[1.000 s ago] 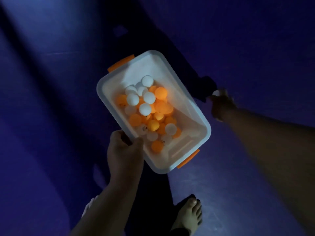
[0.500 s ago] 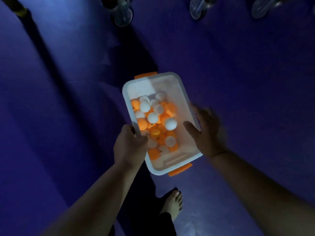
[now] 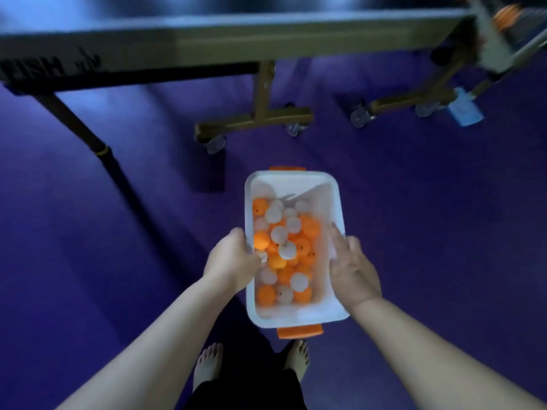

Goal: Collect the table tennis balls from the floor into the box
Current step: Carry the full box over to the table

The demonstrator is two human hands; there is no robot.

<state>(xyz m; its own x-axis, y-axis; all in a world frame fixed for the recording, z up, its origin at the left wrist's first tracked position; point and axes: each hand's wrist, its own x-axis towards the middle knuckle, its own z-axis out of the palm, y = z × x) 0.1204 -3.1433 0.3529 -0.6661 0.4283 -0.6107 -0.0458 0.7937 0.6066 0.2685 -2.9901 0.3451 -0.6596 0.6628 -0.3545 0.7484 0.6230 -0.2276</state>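
A white plastic box [image 3: 291, 184] with orange clips at both ends is held in front of me, above the purple floor. Several orange and white table tennis balls [image 3: 284, 247] fill its near half. My left hand [image 3: 232, 261] grips the box's left rim, thumb over the edge. My right hand [image 3: 353, 269] clasps the right rim, fingers reaching along the wall. No loose ball shows on the floor in this view.
A table tennis table [image 3: 207, 39] spans the top, its wheeled leg base [image 3: 254, 122] standing just beyond the box. A second wheeled frame [image 3: 411, 102] and a ball-filled rack [image 3: 503, 22] sit at the top right. My bare feet [image 3: 207, 365] are below the box.
My right hand brought a white ball over from the floor, let it go into the box, then took hold of the right rim. The view tilted up, showing the table.
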